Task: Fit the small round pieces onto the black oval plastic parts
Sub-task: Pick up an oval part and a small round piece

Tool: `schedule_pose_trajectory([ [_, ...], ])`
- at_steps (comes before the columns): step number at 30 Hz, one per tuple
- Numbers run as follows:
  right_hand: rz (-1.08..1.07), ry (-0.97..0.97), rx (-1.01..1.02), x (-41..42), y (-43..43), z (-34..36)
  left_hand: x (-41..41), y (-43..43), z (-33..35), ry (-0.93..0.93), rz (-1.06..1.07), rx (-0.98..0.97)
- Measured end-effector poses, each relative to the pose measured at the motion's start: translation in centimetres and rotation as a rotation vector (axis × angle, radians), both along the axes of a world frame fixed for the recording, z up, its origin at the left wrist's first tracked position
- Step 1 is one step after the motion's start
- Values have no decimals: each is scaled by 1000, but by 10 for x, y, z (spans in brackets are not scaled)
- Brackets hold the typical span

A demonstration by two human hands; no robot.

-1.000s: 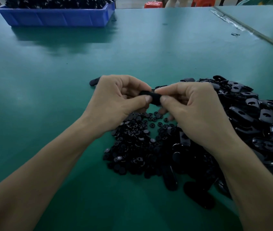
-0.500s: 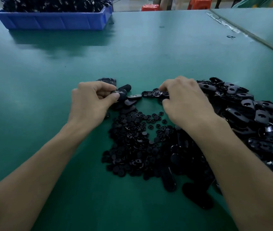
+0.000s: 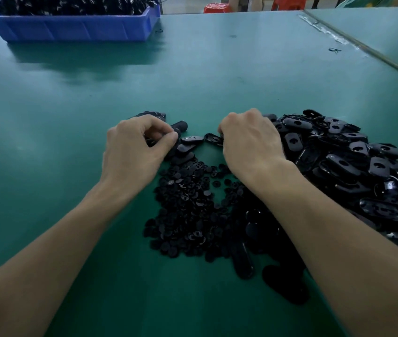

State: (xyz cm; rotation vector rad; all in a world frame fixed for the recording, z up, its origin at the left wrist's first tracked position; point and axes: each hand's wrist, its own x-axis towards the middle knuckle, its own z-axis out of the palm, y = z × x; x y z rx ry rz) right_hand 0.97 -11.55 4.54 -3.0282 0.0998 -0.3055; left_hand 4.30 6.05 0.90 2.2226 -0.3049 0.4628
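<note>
Left hand (image 3: pixel 133 152) and right hand (image 3: pixel 251 144) have parted, each pinching an oval part (image 3: pixel 213 139).

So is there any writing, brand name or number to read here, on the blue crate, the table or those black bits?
None can be read.
Blue crate: plain walls, no label.
Green table: no markings.
Black oval parts and small round pieces: only glints show; any moulded marks are too small and dark to tell.
</note>
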Motion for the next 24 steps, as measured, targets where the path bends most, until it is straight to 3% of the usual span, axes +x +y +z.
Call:
schedule_pose_trajectory([
  [3, 9, -133, 111, 0, -6, 0, -6, -10, 4, 45, -153, -99],
  [8, 126, -293, 706, -21, -13, 7, -16, -23, 10, 274, -342, -337],
  [11, 194, -205, 1018, -31, -13, 7, -20, -25, 15, 359, -398, -478],
  [15, 175, -182, 1040, -33, -12, -3, -24, -26, 16, 338, -414, -493],
  [24, 98, -348, 885, -39, -16, -10, -26, -28, 20, 356, -448, -604],
])
